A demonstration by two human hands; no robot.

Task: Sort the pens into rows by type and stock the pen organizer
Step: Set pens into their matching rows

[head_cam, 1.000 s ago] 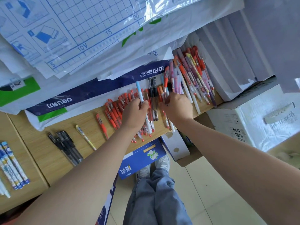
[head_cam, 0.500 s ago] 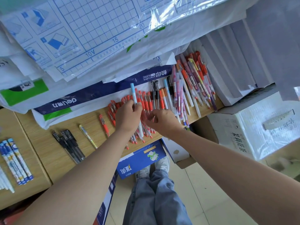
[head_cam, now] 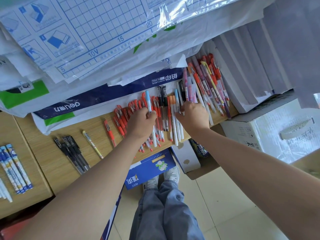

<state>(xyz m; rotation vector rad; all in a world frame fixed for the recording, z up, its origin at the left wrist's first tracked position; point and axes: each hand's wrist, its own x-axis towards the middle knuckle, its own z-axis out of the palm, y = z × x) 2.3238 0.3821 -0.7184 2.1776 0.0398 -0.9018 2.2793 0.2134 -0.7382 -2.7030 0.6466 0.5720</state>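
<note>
My left hand (head_cam: 141, 122) grips a white pen with a light-blue cap (head_cam: 148, 101), held upright over a row of red pens (head_cam: 123, 116) on the wooden shelf (head_cam: 52, 163). My right hand (head_cam: 194, 116) rests on white pens with orange and blue caps (head_cam: 173, 118), its fingertips among them; what they hold is hidden. Two black pens (head_cam: 161, 99) lie between my hands. A mixed heap of pink, red and yellow pens (head_cam: 206, 84) lies to the right. Sorted groups sit at left: black pens (head_cam: 71, 153), a yellow-tipped pen (head_cam: 91, 144), blue patterned pens (head_cam: 14, 168).
Plastic-wrapped paper packs (head_cam: 86, 40) overhang the shelf's back. White stacked reams (head_cam: 245, 70) and a wrapped carton (head_cam: 277, 129) stand at the right. Under the shelf sit a blue box (head_cam: 149, 168) and a white box (head_cam: 187, 158). My legs and shoes are on the tiled floor.
My right hand moved right from the red pens to the white capped pens near the mixed heap. The left hand kept the blue-capped pen and stayed over the red row.
</note>
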